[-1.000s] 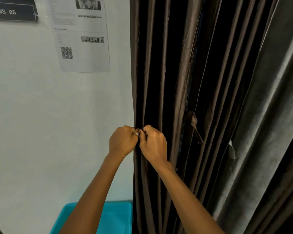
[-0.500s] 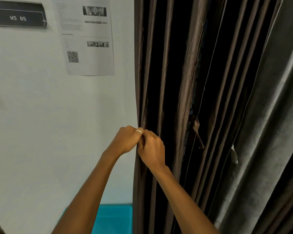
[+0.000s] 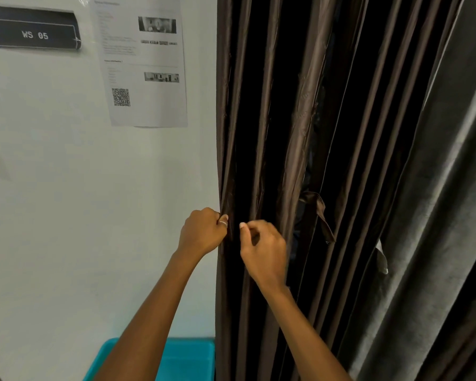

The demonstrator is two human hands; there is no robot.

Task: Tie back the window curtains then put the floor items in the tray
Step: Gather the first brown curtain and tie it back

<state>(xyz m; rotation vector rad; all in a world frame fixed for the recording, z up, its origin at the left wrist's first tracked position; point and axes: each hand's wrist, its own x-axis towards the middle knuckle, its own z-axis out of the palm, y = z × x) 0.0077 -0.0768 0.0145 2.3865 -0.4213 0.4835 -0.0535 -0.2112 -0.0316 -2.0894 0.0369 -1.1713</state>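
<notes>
A dark brown pleated curtain (image 3: pixel 294 133) hangs straight down beside the white wall. My left hand (image 3: pixel 202 232), with a ring on one finger, is closed on the curtain's left edge. My right hand (image 3: pixel 264 250) is just to the right of it, fingers curled and thumb pinched to forefinger in front of a fold; whether it holds cloth is unclear. A brown fabric tie strap (image 3: pixel 318 213) dangles from the folds further right. A turquoise tray (image 3: pixel 195 358) sits low by the wall, partly hidden by my left forearm.
A grey velvet curtain (image 3: pixel 434 215) hangs at the right. On the wall are a black "WS 05" sign (image 3: pixel 35 33) and a printed sheet with a QR code (image 3: pixel 142 61).
My hands were pressed together on the curtain's edge; the right hand has now drawn apart to the right. The camera has tilted up slightly.
</notes>
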